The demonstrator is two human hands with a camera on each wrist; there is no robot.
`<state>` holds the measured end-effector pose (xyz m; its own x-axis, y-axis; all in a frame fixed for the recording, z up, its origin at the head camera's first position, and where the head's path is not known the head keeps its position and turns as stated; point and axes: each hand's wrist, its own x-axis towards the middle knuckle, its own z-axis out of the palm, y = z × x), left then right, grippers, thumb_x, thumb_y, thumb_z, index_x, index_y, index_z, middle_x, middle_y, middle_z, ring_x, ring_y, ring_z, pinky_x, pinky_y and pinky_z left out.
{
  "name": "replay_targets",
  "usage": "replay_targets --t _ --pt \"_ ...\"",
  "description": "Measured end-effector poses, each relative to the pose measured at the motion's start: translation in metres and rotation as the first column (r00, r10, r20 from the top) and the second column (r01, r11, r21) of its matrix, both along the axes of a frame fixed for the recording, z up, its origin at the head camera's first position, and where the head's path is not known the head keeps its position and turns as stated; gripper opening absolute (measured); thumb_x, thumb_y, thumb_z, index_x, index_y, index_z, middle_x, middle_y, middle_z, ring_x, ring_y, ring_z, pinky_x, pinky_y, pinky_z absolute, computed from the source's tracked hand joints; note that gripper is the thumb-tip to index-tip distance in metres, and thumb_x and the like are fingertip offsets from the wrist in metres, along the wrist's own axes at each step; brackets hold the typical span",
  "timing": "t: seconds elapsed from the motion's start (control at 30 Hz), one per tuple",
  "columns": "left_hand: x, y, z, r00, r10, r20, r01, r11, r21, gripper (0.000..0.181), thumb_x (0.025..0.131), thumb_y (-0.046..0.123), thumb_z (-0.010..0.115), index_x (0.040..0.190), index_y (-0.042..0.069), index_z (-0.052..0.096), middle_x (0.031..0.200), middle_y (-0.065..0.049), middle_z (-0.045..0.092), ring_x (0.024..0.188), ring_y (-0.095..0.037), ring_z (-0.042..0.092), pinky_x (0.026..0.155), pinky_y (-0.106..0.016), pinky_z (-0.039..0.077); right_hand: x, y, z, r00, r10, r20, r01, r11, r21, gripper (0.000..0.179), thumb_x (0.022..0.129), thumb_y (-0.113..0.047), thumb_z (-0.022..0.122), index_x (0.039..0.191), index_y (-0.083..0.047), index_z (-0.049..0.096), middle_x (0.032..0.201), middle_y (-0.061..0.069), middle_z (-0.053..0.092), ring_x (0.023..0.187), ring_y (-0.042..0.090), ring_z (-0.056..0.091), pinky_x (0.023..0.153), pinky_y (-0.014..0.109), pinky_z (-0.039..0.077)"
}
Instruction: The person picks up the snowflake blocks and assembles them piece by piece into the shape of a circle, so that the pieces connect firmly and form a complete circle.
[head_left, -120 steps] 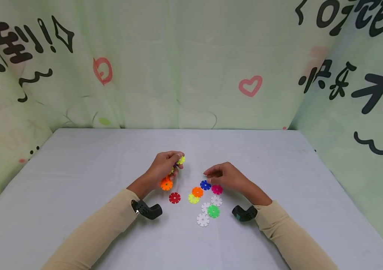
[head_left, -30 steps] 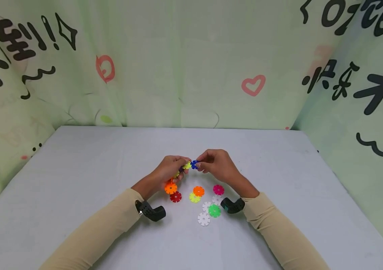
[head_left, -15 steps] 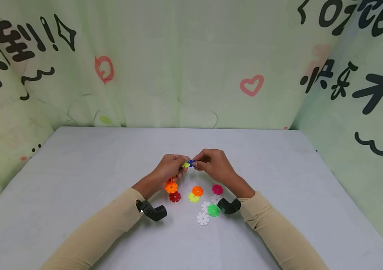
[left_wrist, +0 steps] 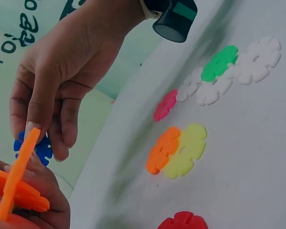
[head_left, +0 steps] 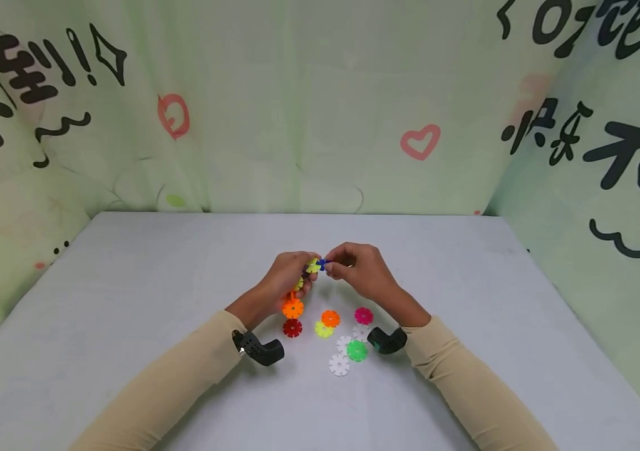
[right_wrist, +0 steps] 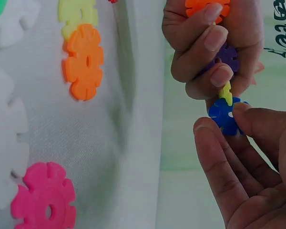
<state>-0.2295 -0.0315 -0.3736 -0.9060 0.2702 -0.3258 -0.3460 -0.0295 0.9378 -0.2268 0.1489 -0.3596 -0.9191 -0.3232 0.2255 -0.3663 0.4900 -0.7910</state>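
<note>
Pinches blue plastic disc [right_wrist: 223,117] in right hand [head_left: 366,269], against yellow tip [right_wrist: 226,93] of multicoloured plastic-disc chain [head_left: 293,307] gripped in left hand [head_left: 285,272].

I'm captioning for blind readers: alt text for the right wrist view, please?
A right hand pinches a notched blue disc against a yellow disc below the left hand, which holds a purple disc and an orange disc. A pink disc and a white disc lie on a white table.
</note>
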Motion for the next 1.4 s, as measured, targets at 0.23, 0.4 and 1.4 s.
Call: replay_targets --t 0.23,0.4,1.4 --pt "-0.003 -0.003 -0.002 0.999 0.029 -0.032 -0.031 0.997 -0.068 0.034 0.104 0.030 0.045 0.129 0.010 0.057 0.094 -0.017 0.061 0.057 -0.016 0.049 0.052 -0.021 0.045 0.000 0.007 0.001 0.993 0.019 0.119 -0.021 1.000 0.020 0.042 0.090 -0.006 0.069 0.130 0.000 0.057 0.107 0.013 0.065 0.086 0.025 0.069 0.070 0.031 0.057" --pt "-0.005 -0.006 -0.002 0.998 0.042 -0.042 -0.047 0.993 -0.109 0.034 0.104 0.030 0.045 0.131 0.012 0.056 0.096 -0.014 0.064 0.059 -0.018 0.052 0.055 -0.022 0.046 0.001 0.014 -0.004 0.988 0.033 0.154 -0.053 0.990 0.129 0.036 0.092 -0.012 0.067 0.126 0.001 0.061 0.098 0.008 0.068 0.088 0.023 0.064 0.074 0.030 0.055" --pt "-0.006 -0.016 -0.002 0.998 0.055 0.023 -0.058 0.986 0.156 0.064 0.101 0.052 0.036 0.135 0.000 0.052 0.072 -0.004 0.047 0.062 -0.017 0.051 0.063 -0.024 0.049 0.023 0.021 -0.020 0.940 0.201 0.275 -0.277 0.921 0.273 0.025 0.083 -0.007 0.076 0.108 -0.006 0.072 0.099 0.000 0.062 0.084 0.017 0.053 0.073 0.028 0.049"
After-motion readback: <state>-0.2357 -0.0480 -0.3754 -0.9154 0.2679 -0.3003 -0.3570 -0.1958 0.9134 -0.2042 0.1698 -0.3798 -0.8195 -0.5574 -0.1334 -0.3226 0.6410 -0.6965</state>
